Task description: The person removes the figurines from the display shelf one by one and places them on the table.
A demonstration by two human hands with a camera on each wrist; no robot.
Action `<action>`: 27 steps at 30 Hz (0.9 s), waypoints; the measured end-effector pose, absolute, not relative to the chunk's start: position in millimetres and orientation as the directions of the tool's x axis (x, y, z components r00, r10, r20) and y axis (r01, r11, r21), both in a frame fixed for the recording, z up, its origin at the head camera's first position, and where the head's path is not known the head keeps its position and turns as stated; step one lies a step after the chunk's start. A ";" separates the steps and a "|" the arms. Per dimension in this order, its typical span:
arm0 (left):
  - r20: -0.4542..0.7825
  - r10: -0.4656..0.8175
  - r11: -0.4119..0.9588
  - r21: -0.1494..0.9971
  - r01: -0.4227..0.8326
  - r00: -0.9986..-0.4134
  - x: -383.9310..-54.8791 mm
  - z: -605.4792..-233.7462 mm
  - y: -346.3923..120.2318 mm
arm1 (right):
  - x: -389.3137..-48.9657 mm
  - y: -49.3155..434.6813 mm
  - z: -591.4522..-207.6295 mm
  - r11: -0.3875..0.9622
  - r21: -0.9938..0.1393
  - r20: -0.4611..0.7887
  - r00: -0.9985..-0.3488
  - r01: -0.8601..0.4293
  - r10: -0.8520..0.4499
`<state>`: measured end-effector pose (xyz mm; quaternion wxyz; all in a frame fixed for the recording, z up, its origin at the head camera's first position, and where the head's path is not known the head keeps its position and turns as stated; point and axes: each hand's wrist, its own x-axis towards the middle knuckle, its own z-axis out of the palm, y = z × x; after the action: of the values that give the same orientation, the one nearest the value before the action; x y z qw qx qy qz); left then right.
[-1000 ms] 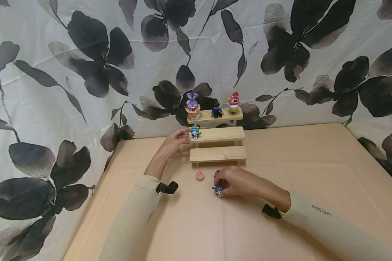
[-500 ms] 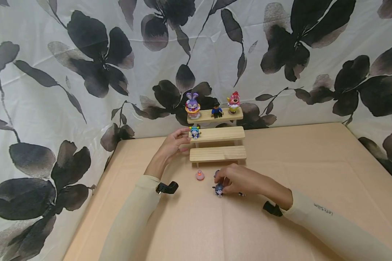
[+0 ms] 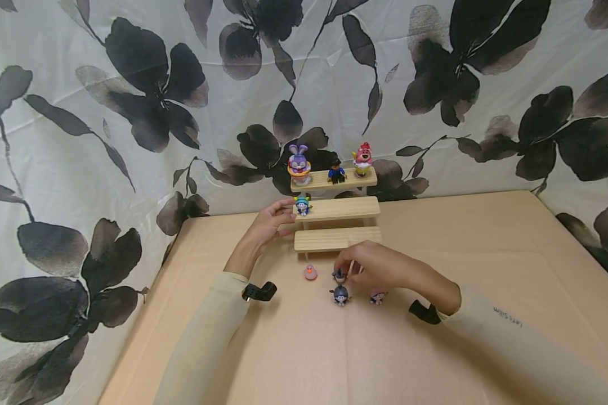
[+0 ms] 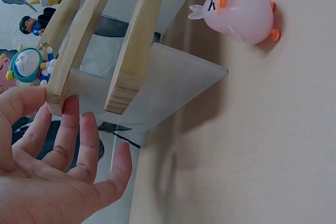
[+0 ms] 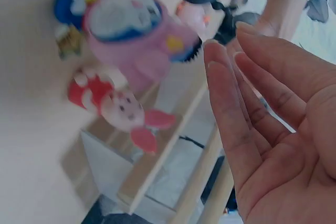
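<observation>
My left hand [image 3: 265, 225] pinches the left end of the middle plank of a three-step wooden stand [image 4: 65, 72], thumb and fingertips at its edges. Beside the thumb sits a figurine in a teal hat [image 3: 302, 206]. In front of the stand, my right hand [image 3: 385, 271] reaches over a small dark-hatted figurine [image 3: 339, 276], fingertips right at it. In the right wrist view its fingers [image 5: 228, 114] are nearly straight, with a narrow gap to the thumb. A blue-hatted figurine [image 3: 340, 295] stands just nearer, and a pink-hooded one [image 5: 126, 24] sits to the right.
A pink rubber duck [image 4: 244, 17] stands left of the right hand. A pink-eared, red-clothed figurine [image 5: 121, 106] is by the stand's front. The top plank [image 3: 314, 181] bears a purple rabbit [image 3: 299, 163], a blue-clad figure [image 3: 336, 172] and a pink bear [image 3: 362, 159]. Floral cloth hangs behind.
My right hand has left the blue-hatted figurine and moved slightly away from me to the dark-hatted one, uncovering the pink-hooded figurine. My left hand has stayed in place.
</observation>
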<state>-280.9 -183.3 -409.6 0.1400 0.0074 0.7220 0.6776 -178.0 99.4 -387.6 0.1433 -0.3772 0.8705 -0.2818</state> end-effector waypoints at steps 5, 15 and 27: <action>-0.192 0.198 0.076 0.981 -0.181 -0.961 -280.5 -409.5 -183.2 | -185.2 100.7 -375.3 0.588 -0.569 0.012 -0.721 -0.575 -0.693; -0.181 0.199 0.079 0.983 -0.168 -0.963 -281.2 -409.9 -183.2 | -199.9 95.4 -366.3 0.599 -0.577 0.131 -0.787 -0.556 -0.603; -0.176 0.203 0.089 0.983 -0.161 -0.963 -281.5 -410.7 -184.0 | -223.3 83.1 -367.7 0.588 -0.620 0.259 -0.843 -0.519 -0.472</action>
<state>-281.5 -184.0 -410.7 0.1349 0.0143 0.7255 0.6747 -223.3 83.1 -367.7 -0.0334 -0.2782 0.8905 -0.3585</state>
